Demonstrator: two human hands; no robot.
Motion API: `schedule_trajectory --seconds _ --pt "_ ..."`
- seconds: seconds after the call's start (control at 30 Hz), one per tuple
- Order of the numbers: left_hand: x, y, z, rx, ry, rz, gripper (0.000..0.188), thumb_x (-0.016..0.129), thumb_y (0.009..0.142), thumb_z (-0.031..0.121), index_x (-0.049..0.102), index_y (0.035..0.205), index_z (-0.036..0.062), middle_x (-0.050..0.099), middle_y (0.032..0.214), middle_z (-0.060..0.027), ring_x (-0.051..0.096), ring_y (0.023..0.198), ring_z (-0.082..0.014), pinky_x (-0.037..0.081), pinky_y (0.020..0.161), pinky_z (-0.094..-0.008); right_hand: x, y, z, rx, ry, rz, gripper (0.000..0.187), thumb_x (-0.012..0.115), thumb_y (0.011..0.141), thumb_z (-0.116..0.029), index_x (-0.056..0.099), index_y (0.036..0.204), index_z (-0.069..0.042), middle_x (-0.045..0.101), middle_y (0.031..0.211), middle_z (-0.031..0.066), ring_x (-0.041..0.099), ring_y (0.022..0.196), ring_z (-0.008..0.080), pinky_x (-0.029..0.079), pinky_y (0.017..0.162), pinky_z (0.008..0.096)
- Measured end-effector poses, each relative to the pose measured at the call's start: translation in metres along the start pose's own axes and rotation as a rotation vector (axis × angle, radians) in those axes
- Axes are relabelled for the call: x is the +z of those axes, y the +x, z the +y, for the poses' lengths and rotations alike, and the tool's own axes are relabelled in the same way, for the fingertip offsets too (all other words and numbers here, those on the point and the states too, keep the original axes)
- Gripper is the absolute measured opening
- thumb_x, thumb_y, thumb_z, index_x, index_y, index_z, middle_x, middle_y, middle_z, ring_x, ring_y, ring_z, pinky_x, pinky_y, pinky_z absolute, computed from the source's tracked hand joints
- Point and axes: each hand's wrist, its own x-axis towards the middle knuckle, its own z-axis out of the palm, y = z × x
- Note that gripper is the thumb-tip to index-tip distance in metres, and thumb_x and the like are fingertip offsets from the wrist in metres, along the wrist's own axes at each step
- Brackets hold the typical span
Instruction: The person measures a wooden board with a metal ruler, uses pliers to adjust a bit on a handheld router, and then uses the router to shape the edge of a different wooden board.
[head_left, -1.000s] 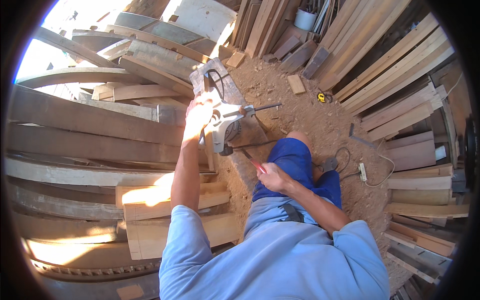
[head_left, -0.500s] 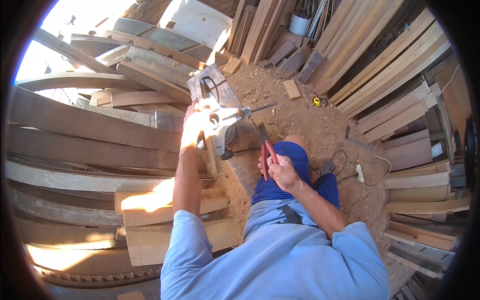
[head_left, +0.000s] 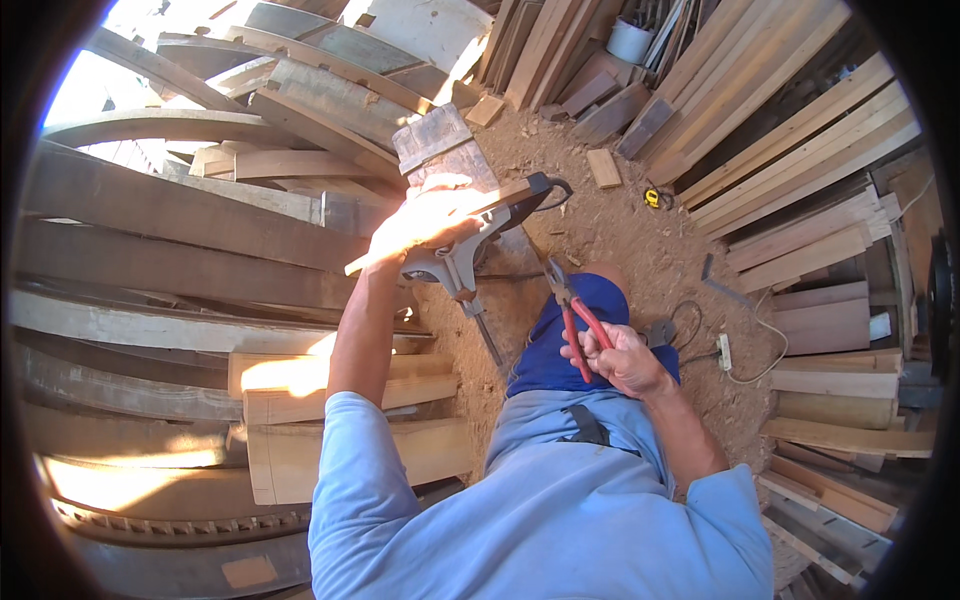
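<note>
The left hand [head_left: 425, 225] has its grip closed on one grey power tool [head_left: 470, 245], raised over a weathered block [head_left: 445, 150] at the edge of the stacked curved timbers [head_left: 180, 250] on the left. The right hand [head_left: 620, 360] holds one pair of red-handled pliers [head_left: 570, 315], grip tight on the handles, just above the knee. Between that stack and the planks [head_left: 800, 160] on the right lies open sawdust-covered ground [head_left: 640, 240], with one yellow tape measure [head_left: 655, 198] and one white power strip [head_left: 723, 352].

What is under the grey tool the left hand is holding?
Below the grey tool lies sawdust-strewn ground and a weathered plank behind it. The left hand covers its top; the pliers in the right hand stay apart.
</note>
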Motion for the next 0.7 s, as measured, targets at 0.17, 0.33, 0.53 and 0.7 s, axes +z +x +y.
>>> schedule_trajectory --seconds 0.17,0.33,0.53,0.7 --pt "-0.002 -0.010 0.002 -0.058 -0.022 0.007 0.051 0.057 0.093 0.036 0.058 0.138 0.0126 0.055 0.142 -0.0126 0.041 0.137 -0.0313 0.031 0.113 -0.0422 0.001 0.009 0.018 0.041 -0.466 -0.020 0.005 0.054 0.074 0.000 0.057 0.078 -0.002 0.059 0.070 0.0093 0.063 0.074 0.0244 0.051 0.077 0.0374" --pt "-0.005 -0.011 0.008 -0.076 -0.023 0.024 0.043 0.060 0.092 0.034 0.063 0.127 0.0097 0.058 0.136 -0.0127 0.044 0.132 -0.0311 0.033 0.110 -0.0424 0.039 0.043 0.028 -0.071 -1.360 0.105 0.019 0.060 0.079 -0.012 0.067 0.090 0.002 0.065 0.098 0.0181 0.062 0.092 0.0376 0.047 0.088 0.0468" --pt "0.005 -0.013 -0.004 -0.003 -0.042 0.151 0.035 0.059 0.093 0.034 0.066 0.116 0.0085 0.062 0.127 -0.0125 0.051 0.121 -0.0337 0.040 0.102 -0.0423 0.056 0.086 0.053 -0.105 -1.884 0.183 0.029 0.060 0.085 -0.019 0.068 0.104 0.002 0.059 0.124 0.0175 0.052 0.114 0.0362 0.042 0.092 0.0398" --pt "0.002 0.002 -0.003 -0.273 -0.265 0.073 0.038 0.059 0.094 0.039 0.067 0.117 0.0098 0.068 0.109 -0.0133 0.059 0.105 -0.0267 0.045 0.094 -0.0369 0.041 0.079 0.027 -0.187 -1.784 0.079 0.032 0.057 0.090 -0.018 0.065 0.119 -0.005 0.065 0.118 0.0126 0.060 0.103 0.0319 0.047 0.087 0.0431"
